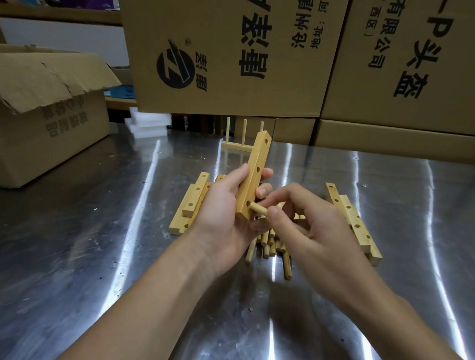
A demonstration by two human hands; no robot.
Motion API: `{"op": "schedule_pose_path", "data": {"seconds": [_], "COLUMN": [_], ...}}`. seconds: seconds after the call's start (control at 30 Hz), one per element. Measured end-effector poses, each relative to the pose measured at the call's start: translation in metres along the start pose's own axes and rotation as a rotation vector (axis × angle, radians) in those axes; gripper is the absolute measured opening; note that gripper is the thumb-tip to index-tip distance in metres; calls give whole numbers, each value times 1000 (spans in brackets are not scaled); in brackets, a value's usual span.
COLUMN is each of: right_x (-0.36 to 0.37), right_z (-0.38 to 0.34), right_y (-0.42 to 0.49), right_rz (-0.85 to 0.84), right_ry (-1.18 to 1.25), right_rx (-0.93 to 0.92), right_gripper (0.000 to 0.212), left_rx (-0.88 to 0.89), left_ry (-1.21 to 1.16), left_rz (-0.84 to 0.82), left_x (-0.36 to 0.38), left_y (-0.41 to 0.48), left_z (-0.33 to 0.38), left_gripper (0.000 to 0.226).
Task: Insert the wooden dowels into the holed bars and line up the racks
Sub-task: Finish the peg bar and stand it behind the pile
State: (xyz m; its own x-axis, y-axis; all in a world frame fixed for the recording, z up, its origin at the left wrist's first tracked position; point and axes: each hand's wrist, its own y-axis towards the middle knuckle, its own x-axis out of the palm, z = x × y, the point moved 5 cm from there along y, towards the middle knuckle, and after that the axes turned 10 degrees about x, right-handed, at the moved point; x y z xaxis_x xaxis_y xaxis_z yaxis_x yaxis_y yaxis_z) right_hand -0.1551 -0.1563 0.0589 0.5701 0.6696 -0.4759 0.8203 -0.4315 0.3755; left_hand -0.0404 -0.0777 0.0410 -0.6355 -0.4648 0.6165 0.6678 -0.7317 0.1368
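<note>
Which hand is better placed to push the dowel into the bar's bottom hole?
The right hand: it pinches the dowel, whose tip meets the lowest hole of the bar. The left hand grips that bar and should just steady it.

Mid-worktop (82, 253) lies a heap of loose dowels (271, 242), between the left stack of bars (190, 201) and the right stack of bars (352, 220). Above the heap a raised bar (255, 172) stands upright, a single dowel (258, 209) meeting its right face low down. Behind, near the far edge, stands a rack (240, 143). Big cartons (226, 51) line that edge; an open carton (37, 113) sits at the far left corner, foam blocks (145, 124) to its right
</note>
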Motion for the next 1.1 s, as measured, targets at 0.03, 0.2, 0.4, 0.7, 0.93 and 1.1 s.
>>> {"op": "schedule_pose_path", "data": {"seconds": [0.03,0.2,0.4,0.7,0.93,1.1], "right_x": [0,0,-3,-5,-1,-3], "right_z": [-1,-5,-9,-15,-21,-28], "right_y": [0,0,-2,-2,-3,-4], "right_rz": [-2,22,7,24,16,17], "right_ry": [1,-31,-53,-167,-304,-354], "right_rx": [-1,-41,-93,-169,-217,-285], "right_gripper": [10,8,4,6,21,25], "left_rx": [0,-16,-11,32,50,13], "left_ry": [1,-62,-41,-1,83,130], "left_rz": [3,12,-69,-87,-78,-94], "left_x": [1,2,3,0,1,6], "left_y": [0,-2,-3,-1,-1,-4], "left_z": [0,-1,6,8,7,4], "left_gripper": [40,35,30,36,38,50]}}
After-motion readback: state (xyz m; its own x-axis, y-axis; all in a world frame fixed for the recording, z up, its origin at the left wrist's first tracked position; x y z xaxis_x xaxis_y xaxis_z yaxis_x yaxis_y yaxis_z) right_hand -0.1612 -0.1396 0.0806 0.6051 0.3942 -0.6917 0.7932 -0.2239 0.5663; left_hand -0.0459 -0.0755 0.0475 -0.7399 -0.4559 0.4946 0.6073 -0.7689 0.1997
